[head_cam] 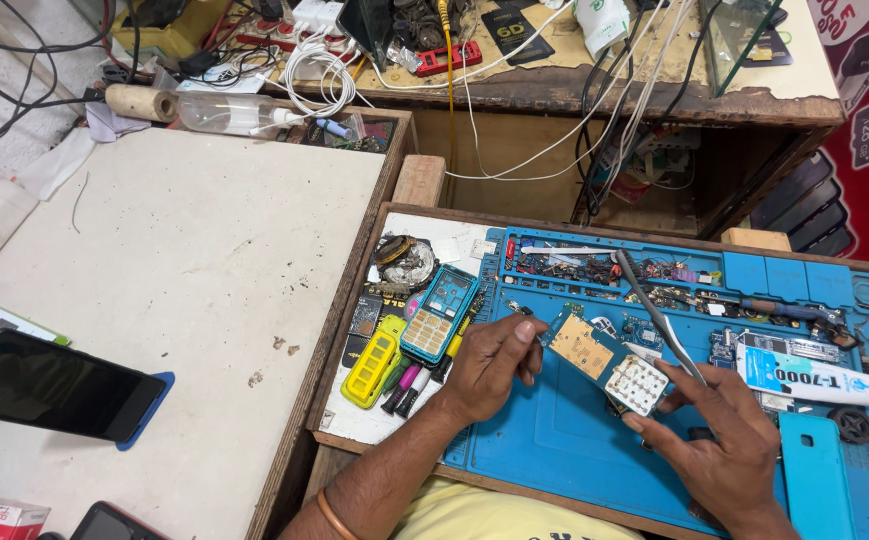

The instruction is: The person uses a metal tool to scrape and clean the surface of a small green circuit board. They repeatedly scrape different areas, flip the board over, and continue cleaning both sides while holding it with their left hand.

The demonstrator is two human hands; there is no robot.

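A small phone circuit board (604, 362) with a gold shield and a white keypad grid lies tilted above the blue work mat (564, 440). My left hand (489, 365) pinches the board's upper left end. My right hand (719, 440) supports the keypad end from below and holds metal tweezers (654, 315), whose tips point up and away over the mat. A bangle sits on my left wrist.
A blue phone frame (437, 312), a yellow keypad cover (372, 368) and pens lie left of the mat. A white glue tube (804, 377), a blue card (814, 475) and loose parts sit at right. A black smartphone (49, 385) rests on the left table. Cables hang behind.
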